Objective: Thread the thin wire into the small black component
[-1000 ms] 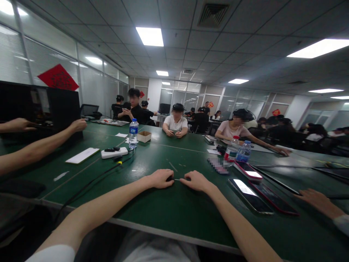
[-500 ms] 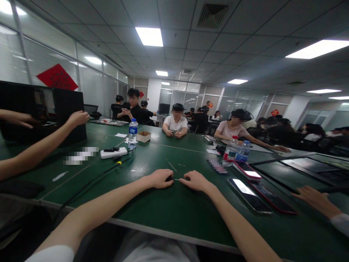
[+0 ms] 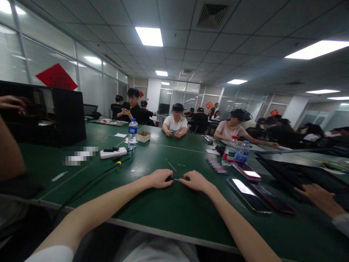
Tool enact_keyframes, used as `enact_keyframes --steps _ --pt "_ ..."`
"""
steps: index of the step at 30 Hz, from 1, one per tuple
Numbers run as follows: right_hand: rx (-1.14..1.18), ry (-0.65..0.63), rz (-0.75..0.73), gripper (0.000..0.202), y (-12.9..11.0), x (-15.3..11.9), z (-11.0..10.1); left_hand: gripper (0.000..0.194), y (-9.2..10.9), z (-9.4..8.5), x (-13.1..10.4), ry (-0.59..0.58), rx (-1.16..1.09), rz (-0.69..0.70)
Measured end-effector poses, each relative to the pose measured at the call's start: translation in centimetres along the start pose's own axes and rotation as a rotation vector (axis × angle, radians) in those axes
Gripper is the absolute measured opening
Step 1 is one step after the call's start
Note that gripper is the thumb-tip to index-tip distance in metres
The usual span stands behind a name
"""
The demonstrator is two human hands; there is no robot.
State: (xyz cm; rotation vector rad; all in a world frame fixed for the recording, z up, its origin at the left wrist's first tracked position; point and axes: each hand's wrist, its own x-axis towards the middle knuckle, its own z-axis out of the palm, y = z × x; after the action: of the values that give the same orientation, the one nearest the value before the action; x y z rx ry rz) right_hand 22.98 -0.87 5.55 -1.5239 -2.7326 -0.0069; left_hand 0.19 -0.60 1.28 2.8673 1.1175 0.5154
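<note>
My left hand (image 3: 161,178) rests on the green table (image 3: 152,214) with its fingers curled in. Across a small gap, my right hand (image 3: 194,181) lies there too, its fingers bent and the thumb tucked towards them. A thin pale sliver (image 3: 176,179) shows between the two sets of fingertips; whether it is held or is a mark on the tabletop, I cannot tell. What the curled fingers enclose, if anything, is hidden.
To the left are a white power strip (image 3: 113,153), a water bottle (image 3: 132,133) and a small box (image 3: 143,136). Phones (image 3: 249,195) lie right, near bottles (image 3: 242,151). A co-worker's hand (image 3: 317,198) touches a dark panel (image 3: 300,174); a black case (image 3: 68,114) stands far left.
My hands stay where they were. On the right, the co-worker's dark frame or panel has tilted. At the left, another person's hand has left the black case's edge.
</note>
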Motion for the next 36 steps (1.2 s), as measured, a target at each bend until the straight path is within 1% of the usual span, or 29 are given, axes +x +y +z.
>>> enact_keyframes --steps 6,10,16,21,27,36 --pt "0.036 -0.012 -0.011 0.061 -0.01 -0.03 -0.06 0.021 0.1 -0.19 -0.06 -0.018 -0.008 -0.013" --pt "0.026 0.0 -0.017 0.061 0.06 -0.01 -0.02 0.022 0.09 -0.14 -0.05 -0.007 -0.01 -0.002" --pt "0.035 -0.008 -0.019 0.062 0.1 -0.07 -0.06 0.022 0.08 -0.18 0.0 -0.033 -0.016 -0.027" --pt "0.048 -0.005 -0.034 0.063 0.18 -0.09 -0.02 0.022 0.0 -0.14 -0.04 -0.014 -0.025 -0.006" --pt "0.027 0.008 -0.013 0.063 0.25 0.04 0.21 0.02 0.04 -0.06 0.03 -0.008 0.004 -0.002" --pt "0.055 -0.024 -0.001 0.063 -0.1 -0.3 -0.28 0.021 0.04 -0.28 -0.1 -0.038 -0.032 -0.023"
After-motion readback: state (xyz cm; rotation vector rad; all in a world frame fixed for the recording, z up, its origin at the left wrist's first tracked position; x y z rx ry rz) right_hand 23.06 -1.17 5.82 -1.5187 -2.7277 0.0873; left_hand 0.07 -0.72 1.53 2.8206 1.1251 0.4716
